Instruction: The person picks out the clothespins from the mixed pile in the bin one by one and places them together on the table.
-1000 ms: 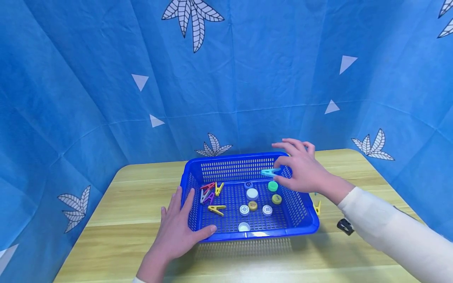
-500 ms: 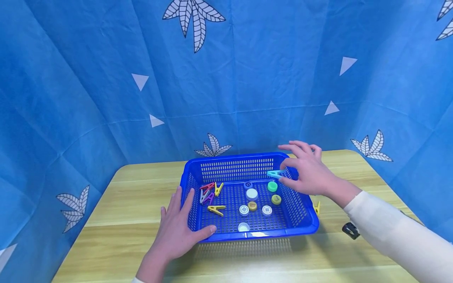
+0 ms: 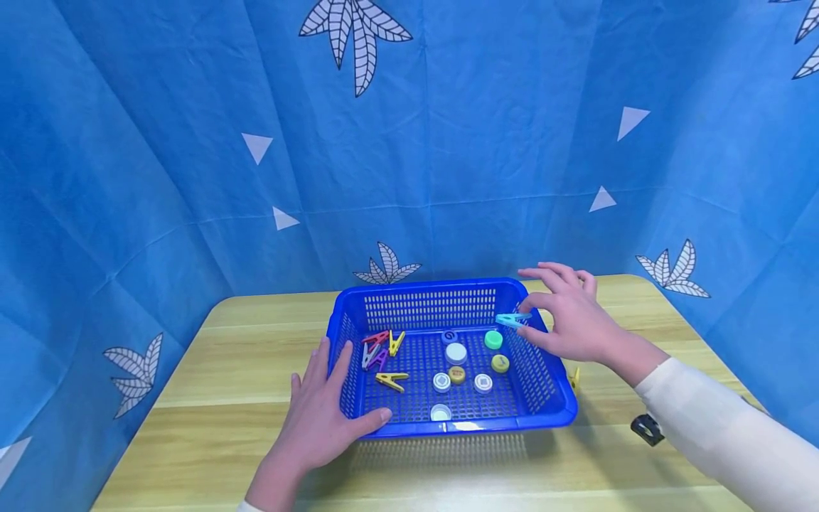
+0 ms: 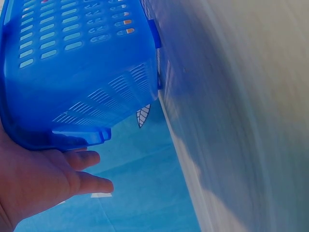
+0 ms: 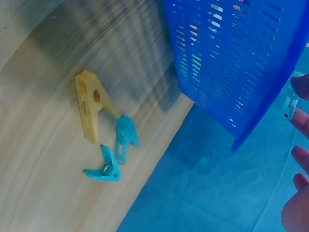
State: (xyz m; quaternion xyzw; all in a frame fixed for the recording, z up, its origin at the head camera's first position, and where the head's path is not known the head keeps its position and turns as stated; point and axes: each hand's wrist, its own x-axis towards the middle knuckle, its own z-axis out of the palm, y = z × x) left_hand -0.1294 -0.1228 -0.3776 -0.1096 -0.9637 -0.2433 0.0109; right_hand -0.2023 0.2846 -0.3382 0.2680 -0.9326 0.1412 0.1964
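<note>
A blue basket [image 3: 473, 426] holds clothes pegs at its left, among them a red one [image 3: 376, 337] and a yellow one [image 3: 392, 380], and several bottle caps, one green [image 3: 493, 339]. Between thumb and index finger, my right hand [image 3: 572, 316] pinches a light blue peg [image 3: 510, 320] above the basket's right side; the right wrist view shows this peg [image 5: 290, 102] too. My left hand [image 3: 318, 412] rests with spread fingers on the basket's left rim, thumb on the front corner. In the left wrist view, that hand [image 4: 43, 179] lies against the rim.
Outside the basket on the right, a yellow peg [image 5: 88, 104] and two teal pegs [image 5: 125, 137] [image 5: 107, 168] lie on the wooden table [image 3: 211, 398]. A black object [image 3: 648, 429] is near the right sleeve. Behind the table hangs a blue curtain [image 3: 486, 142].
My right hand has moved rightward and slightly toward the front, carrying the light blue peg closer to the basket's right rim. My left hand has stayed in place.
</note>
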